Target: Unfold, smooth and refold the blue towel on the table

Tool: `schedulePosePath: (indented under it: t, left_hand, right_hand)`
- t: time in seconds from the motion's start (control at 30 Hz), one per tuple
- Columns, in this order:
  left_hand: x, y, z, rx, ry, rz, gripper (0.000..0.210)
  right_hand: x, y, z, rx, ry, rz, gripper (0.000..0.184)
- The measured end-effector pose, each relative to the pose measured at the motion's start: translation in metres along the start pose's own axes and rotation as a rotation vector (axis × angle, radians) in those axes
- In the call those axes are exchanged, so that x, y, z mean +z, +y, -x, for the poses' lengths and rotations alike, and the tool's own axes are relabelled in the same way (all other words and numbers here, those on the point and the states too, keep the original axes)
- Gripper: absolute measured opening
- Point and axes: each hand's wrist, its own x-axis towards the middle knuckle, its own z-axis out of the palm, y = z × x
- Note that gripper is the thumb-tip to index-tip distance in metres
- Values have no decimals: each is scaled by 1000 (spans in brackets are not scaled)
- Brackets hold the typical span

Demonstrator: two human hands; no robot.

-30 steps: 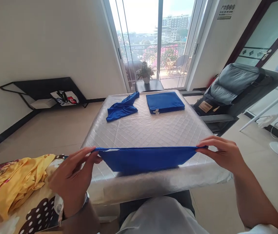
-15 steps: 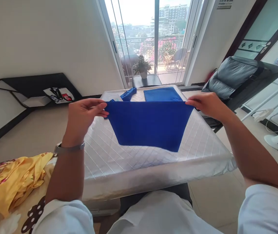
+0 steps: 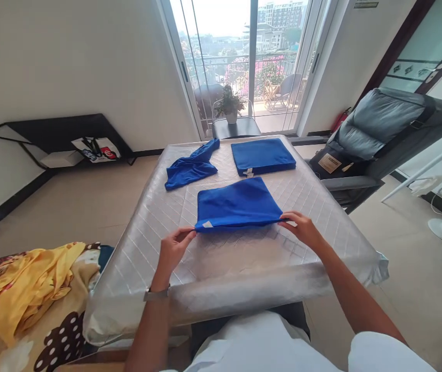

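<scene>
A blue cloth point(image 3: 238, 201), folded into a rectangle with a small white label at its near left corner, lies mostly on the table. My left hand point(image 3: 175, 249) pinches the near left corner. At the near right corner my right hand point(image 3: 300, 227) pinches the same cloth, so its near edge is stretched between both hands. Behind it on the right is a neat stack of folded blue cloths point(image 3: 263, 155), one showing a white label. A crumpled blue cloth point(image 3: 193, 166) rests behind it on the left.
The table has a shiny quilted cover point(image 3: 147, 253). A chair with a potted plant point(image 3: 229, 106) stands beyond it by the glass door. To the right is a dark recliner point(image 3: 383, 124) with a bag on it. Yellow fabric point(image 3: 31, 281) lies at lower left.
Both hands have lowered the cloth from in front of me and drawn it nearer, and it now lies largely on the table. The stack and the crumpled cloth have come into full view.
</scene>
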Motion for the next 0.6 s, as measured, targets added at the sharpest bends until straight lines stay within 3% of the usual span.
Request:
schedulePosePath:
  t: [0.1,0.2,0.43,0.6]
  left_hand:
    - [6,-33,23,-89,-80,-56,49]
    - [1,-35,45,-84,-71,-56,46]
    - [-11,9,61,7,97,-81,37]
    - [-21,57,76,53,322,46,22]
  right_hand:
    - [22,15,30,58,-44,-49,33]
    - [16,12,47,91,-40,-61,31]
    - [-27,-22,47,-7,69,-13,17]
    - [-74,-63,42,-105,134,-41,15]
